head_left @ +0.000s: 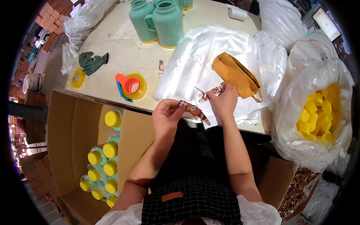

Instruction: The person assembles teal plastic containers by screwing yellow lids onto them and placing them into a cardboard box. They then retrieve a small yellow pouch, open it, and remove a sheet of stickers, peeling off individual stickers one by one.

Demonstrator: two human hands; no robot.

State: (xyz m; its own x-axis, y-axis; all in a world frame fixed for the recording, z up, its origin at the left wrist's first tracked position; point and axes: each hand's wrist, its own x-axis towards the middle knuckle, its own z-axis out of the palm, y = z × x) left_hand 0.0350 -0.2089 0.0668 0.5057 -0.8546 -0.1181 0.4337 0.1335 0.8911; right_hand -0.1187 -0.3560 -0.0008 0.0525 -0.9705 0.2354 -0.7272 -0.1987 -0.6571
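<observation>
Pinched in my left hand is a curved brown sticker with a cartoon bear, held over the table's front edge. My right hand grips a second brown-and-white sticker piece above white paper sheets; its fingertips are bent closed on it. Just beyond the right hand lies a mustard zip pouch. Clear plastic bags lie in a flat stack behind both hands. A small printed strip rests on the table left of the bags.
Green jugs stand at the back. Dark gloves, tape rolls and an orange scoop lie left. A carton holds several yellow-capped bottles. At right, a sack holds yellow cups; a box sits below.
</observation>
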